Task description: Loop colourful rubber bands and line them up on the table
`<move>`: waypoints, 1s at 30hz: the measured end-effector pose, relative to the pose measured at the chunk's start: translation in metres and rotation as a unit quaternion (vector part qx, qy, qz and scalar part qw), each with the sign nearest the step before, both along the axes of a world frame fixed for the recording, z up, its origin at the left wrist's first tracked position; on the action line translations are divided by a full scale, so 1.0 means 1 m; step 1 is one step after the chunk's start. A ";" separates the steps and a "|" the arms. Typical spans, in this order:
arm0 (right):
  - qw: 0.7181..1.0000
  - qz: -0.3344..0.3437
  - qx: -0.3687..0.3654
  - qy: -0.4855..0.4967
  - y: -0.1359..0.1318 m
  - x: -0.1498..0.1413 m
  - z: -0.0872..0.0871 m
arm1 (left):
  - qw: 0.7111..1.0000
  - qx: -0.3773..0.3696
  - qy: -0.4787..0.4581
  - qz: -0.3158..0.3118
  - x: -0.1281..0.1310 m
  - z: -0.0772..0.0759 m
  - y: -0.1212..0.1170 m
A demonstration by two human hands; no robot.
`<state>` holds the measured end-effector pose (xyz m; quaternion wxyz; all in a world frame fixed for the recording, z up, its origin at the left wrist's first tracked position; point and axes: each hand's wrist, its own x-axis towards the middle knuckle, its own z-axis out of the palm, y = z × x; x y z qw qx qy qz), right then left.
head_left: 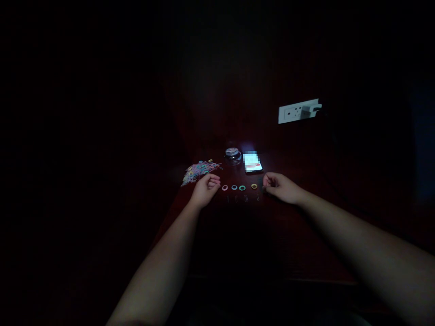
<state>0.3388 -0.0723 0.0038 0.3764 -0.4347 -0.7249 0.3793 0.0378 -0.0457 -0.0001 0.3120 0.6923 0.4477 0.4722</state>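
Note:
My left hand (pixel 207 188) rests on the dark table with its fingers curled in; nothing shows between them. It lies just right of a pile of small coloured hair ties (pixel 199 170). My right hand (pixel 277 187) is closed, thumb and fingertips together; anything held there is too dark and small to make out. Between the hands is a row of hair ties: a pink one (pixel 224 187), a blue one (pixel 234 187), a green one (pixel 242 188) and a yellow one (pixel 254 186). Below them lie several thin, faint small pieces (pixel 246 198).
Behind the row stands a round container (pixel 233 153) with a shiny lid. A phone (pixel 253 163) with a lit screen lies beside it. A white socket strip (pixel 298 111) with a plug is on the wall at the right. The surroundings are very dark.

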 end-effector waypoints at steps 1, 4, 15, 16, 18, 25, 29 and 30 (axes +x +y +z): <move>1.000 0.000 -0.002 0.001 0.000 0.000 0.000 | 1.000 0.002 0.001 0.000 0.000 0.001 -0.001; 1.000 0.000 -0.008 0.004 0.002 0.000 -0.001 | 1.000 0.003 0.003 -0.005 0.002 0.003 -0.003; 1.000 0.002 -0.011 0.006 0.001 0.000 -0.001 | 0.999 -0.013 0.018 -0.037 0.006 0.006 -0.009; 1.000 0.002 -0.011 0.004 0.001 0.000 -0.001 | 0.999 -0.013 0.020 -0.037 0.006 0.006 -0.009; 1.000 0.000 -0.009 0.001 0.001 0.000 0.000 | 0.999 -0.013 0.020 -0.035 0.006 0.007 -0.009; 1.000 -0.001 -0.011 0.000 0.000 0.000 0.000 | 0.999 -0.012 -0.004 -0.032 0.005 0.003 -0.006; 1.000 0.000 -0.010 0.000 0.000 0.000 -0.001 | 1.000 -0.007 -0.003 -0.024 0.004 0.004 -0.005; 1.000 0.000 -0.009 -0.001 0.000 0.001 -0.001 | 1.000 -0.006 -0.002 -0.022 0.004 0.004 -0.005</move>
